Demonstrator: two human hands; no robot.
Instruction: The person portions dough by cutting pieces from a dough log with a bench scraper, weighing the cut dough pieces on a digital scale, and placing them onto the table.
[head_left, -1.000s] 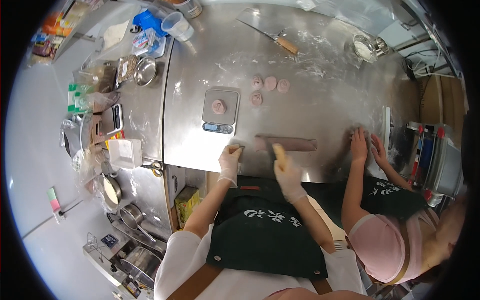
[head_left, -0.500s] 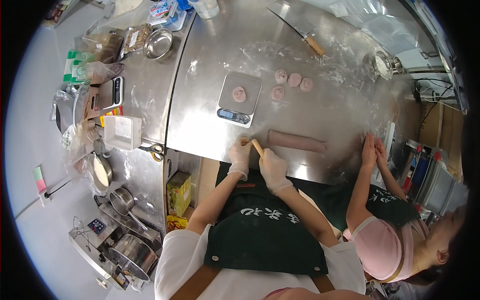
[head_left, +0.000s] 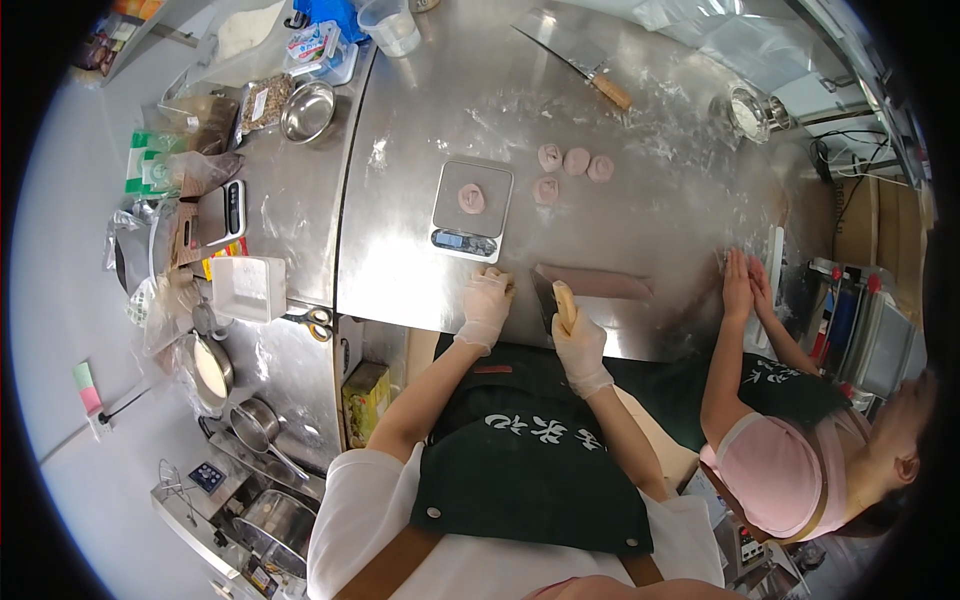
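My gloved right hand (head_left: 582,352) is wrapped round the pale wooden handle of a dough scraper (head_left: 543,298). Its dark blade stands at the left end of a long pinkish dough log (head_left: 600,282) on the steel table. My gloved left hand (head_left: 486,308) is closed just left of the scraper, near the table's front edge; what its fingers hold, if anything, is hidden. Ahead of it, a lump of pink dough (head_left: 471,198) sits on a digital scale (head_left: 468,246). Several round dough pieces (head_left: 576,161) lie beyond the log.
A knife (head_left: 606,88) lies at the back of the steel table (head_left: 420,120). At the right, a co-worker's hands (head_left: 742,285) are pressed together at the table. A metal bowl (head_left: 308,111), a white tub (head_left: 249,289) and scissors (head_left: 317,322) stand or lie left of the table seam.
My right hand has moved slightly right, and the scraper's blade now shows upright by the log's left end. The left hand remains closed nearby. The whole view has shifted slightly.
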